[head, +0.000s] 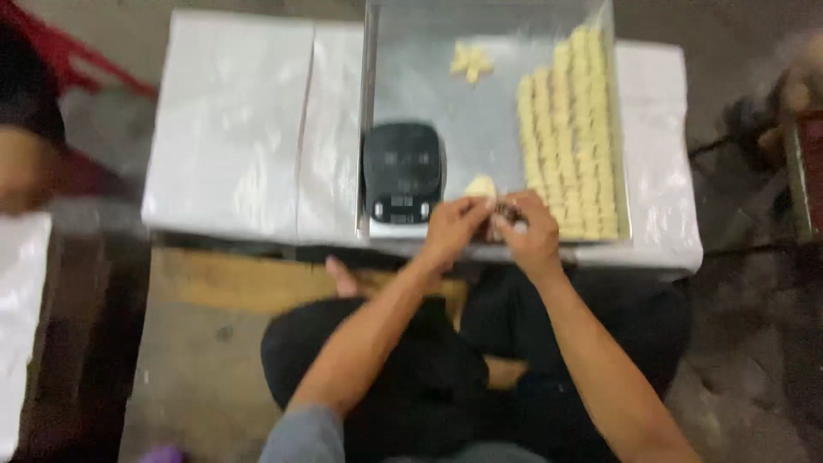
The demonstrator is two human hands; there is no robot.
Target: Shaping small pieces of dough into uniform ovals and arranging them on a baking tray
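My left hand [453, 225] and my right hand [529, 233] meet at the near edge of a metal tray [429, 77]. Between their fingers sits a small dark object [502, 213]; the blur hides what it is and which hand grips it. A pale dough lump [481, 185] lies just beyond my fingertips. A black kitchen scale [403, 171] stands on the tray, left of my hands. Rows of pale dough pieces [570, 137] fill the tray's right side.
A few loose dough pieces [471, 61] lie at the tray's far end. The tray rests on a low table covered in white sheeting [231, 129]. Another person's blurred arm [21, 167] is at the far left. A wooden board [214, 279] lies under the table's near edge.
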